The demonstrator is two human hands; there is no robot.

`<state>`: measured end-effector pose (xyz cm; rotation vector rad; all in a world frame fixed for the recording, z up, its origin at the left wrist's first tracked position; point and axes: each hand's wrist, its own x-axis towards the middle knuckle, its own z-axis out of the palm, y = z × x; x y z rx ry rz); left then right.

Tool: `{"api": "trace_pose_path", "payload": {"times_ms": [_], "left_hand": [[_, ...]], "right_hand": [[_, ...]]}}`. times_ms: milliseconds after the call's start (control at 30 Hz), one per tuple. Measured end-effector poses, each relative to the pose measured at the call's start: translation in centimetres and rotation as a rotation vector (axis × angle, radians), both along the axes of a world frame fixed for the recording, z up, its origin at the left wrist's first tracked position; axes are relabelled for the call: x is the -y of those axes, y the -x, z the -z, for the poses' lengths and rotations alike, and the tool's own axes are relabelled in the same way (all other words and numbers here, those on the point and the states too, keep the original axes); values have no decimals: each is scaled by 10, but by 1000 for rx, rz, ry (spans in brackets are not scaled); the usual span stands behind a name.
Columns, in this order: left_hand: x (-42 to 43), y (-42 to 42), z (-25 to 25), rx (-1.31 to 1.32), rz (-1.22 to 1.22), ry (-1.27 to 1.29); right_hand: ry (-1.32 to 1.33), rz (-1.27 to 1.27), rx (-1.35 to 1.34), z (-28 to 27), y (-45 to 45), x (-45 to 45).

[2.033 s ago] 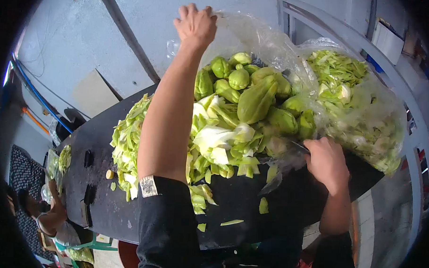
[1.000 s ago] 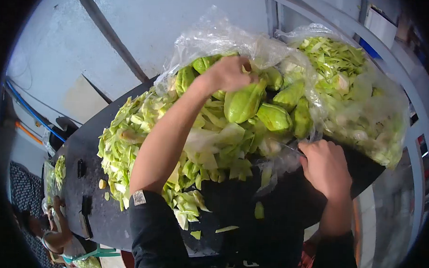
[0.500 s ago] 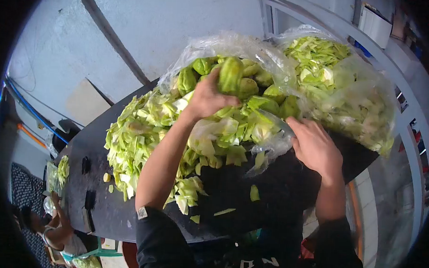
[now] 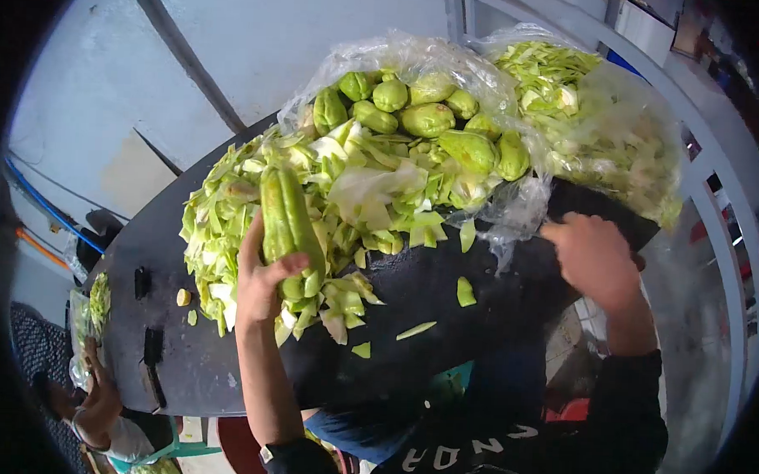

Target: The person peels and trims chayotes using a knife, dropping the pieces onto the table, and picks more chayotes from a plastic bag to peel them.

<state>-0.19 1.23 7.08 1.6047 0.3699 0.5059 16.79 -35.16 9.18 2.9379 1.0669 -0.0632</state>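
Note:
My left hand [image 4: 264,275] is closed around a long green chayote [image 4: 289,230], held upright above the left side of a pile of sliced green pieces [image 4: 230,207]. My right hand [image 4: 594,257] is curled over the right part of the dark table, apart from the pile and slightly blurred. A small dark bit shows at its outer edge; what it grips, if anything, I cannot make out. Whole chayotes [image 4: 427,119] lie in an open clear plastic bag [image 4: 403,54] behind the slices. The bag's crumpled edge [image 4: 522,213] lies left of my right hand.
A second clear bag [image 4: 625,154] full of slices stands at the back right, beside a pale metal rail [image 4: 707,182]. Loose scraps lie on the dark table [image 4: 199,373]. At the lower left another person [image 4: 97,411] sits by more slices [image 4: 100,302]. A wall rises behind.
My left hand has lifted the chayote out of the bag and brought it left and nearer to me. The right hand has moved right, away from the bag's edge.

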Motion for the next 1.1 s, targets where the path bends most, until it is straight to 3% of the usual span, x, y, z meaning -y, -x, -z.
{"api": "trace_pose_path", "payload": {"times_ms": [133, 200, 300, 367, 467, 533, 600, 667, 767, 867, 933, 1000, 1100], "left_hand": [[-22, 19, 28, 140, -99, 446], [-30, 21, 33, 238, 57, 544], [-27, 24, 28, 349, -13, 672], [-28, 24, 29, 364, -2, 798], [-18, 16, 35, 368, -44, 889], [-11, 15, 38, 343, 78, 961], [-13, 11, 50, 276, 15, 711], [-8, 12, 47, 266, 37, 424], [-9, 8, 49, 292, -52, -377], [-3, 6, 49, 220, 51, -343], [7, 8, 43, 160, 124, -311], [5, 4, 58, 275, 2, -507], [6, 4, 57, 212, 0, -615]], "right_hand": [[19, 160, 70, 5, -7, 40], [-16, 193, 76, 2, -3, 51], [-47, 154, 218, -15, 10, 44], [-262, 44, 487, -24, 27, 30], [-515, -53, 402, -35, 38, -21], [-724, -358, 416, -25, 36, -64], [-715, -507, 382, -13, 36, -101], [-746, -730, 542, -4, 35, -133], [-791, -850, 642, -2, 45, -159], [-859, -948, 770, -4, 48, -172], [-863, -984, 712, -5, 53, -171], [-863, -1043, 669, 0, 52, -172], [-855, -1031, 670, 6, 52, -172]]}}
